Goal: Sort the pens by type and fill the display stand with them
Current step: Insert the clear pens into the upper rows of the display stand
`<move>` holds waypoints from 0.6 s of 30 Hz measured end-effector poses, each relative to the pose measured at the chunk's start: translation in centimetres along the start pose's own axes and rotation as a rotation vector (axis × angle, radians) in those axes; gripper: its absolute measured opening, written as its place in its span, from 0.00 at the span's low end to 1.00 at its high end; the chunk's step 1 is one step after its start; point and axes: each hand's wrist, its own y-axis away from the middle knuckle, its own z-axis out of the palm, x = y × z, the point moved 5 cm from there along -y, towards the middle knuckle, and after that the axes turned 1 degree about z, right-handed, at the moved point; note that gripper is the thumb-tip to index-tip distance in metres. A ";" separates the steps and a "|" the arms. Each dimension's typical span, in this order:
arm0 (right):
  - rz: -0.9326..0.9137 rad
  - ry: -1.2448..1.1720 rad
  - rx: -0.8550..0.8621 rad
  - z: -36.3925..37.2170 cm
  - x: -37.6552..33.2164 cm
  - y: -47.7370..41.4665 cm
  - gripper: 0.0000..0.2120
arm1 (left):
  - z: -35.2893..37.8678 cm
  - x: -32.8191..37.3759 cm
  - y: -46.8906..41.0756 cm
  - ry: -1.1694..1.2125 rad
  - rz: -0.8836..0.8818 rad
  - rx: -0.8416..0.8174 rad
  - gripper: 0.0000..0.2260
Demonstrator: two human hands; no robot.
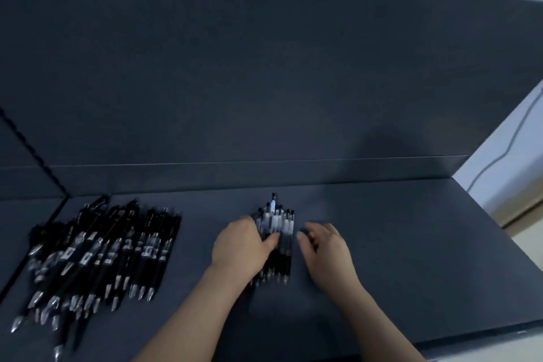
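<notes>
Head view, sorting stage. I see the left hand (239, 247) laid over the near-left edge of a small bundle of black retractable pens with pale translucent grip sections (276, 239). Its thumb presses onto the top of the bundle and its other fingers curl around the left flank, so these fingers are closed on the bundle and hold the pens parallel, tips toward me and clicker ends away. The right hand (326, 247) sits just beside the bundle's right flank. Its fingers (305, 239) are loosely curled and part open; motion blur keeps me from telling whether they touch the outermost pen, and they have hold of nothing that I can make out. I judge the two hands to be squaring the bundle from both sides so it can be lifted as one lot.

Well to the left of the left fingers lies a larger loose heap of black pens with silver tips and white printed barrels (97, 256), fanned out, tips toward me. Its separation from the bundle suggests one type set aside from another.

Both groups rest on the dark blue-grey flat worktop (396, 258), backed by a matching upright panel (264, 67) beyond the fingers. No display stand is visible, so I judge filling has not yet begun.
</notes>
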 end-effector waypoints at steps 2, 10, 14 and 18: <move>-0.025 -0.030 -0.020 0.0 0.4 -0.4 0.16 | 0.3 -0.5 -0.3 0.051 -0.036 -0.029 0.13; 0.069 0.020 -0.147 0.6 0.1 -1.7 0.26 | 0.3 0.0 0.0 -0.048 -0.061 -0.073 0.08; 0.100 0.075 -0.181 0.4 -0.6 -2.2 0.25 | -0.1 0.2 0.0 -0.068 -0.097 -0.028 0.07; 0.161 0.044 -0.225 0.3 -0.4 -2.6 0.24 | -0.4 0.5 -0.3 -0.136 -0.091 -0.021 0.08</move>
